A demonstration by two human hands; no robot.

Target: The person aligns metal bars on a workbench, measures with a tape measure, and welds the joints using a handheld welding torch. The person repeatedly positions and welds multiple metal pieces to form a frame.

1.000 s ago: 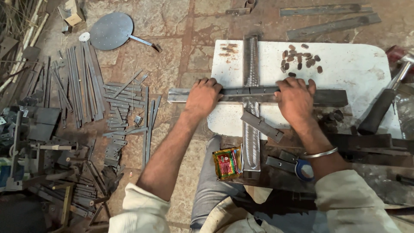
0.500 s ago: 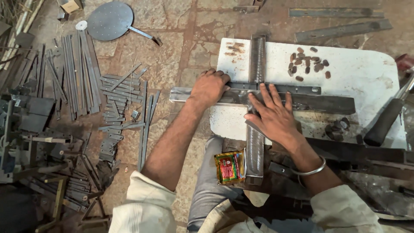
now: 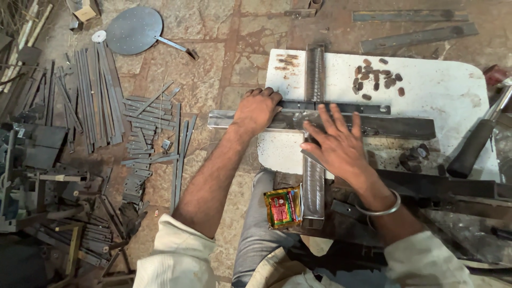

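Left hand [image 3: 257,110] gripping, fingers closed over horizontal steel bar [image 3: 394,126]. Right hand [image 3: 337,146] lying flat, fingers spread, on crossing vertical channel [image 3: 314,74] at 6 o'clock. Cross laid; no joint visible.

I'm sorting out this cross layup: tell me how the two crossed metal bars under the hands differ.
The horizontal bar runs left to right on top; the vertical channel runs away from the person beneath it. The left hand presses the horizontal bar, while the right hand lies spread over the crossing. The channel has a ribbed middle; the bar looks flat. Both are grey steel.
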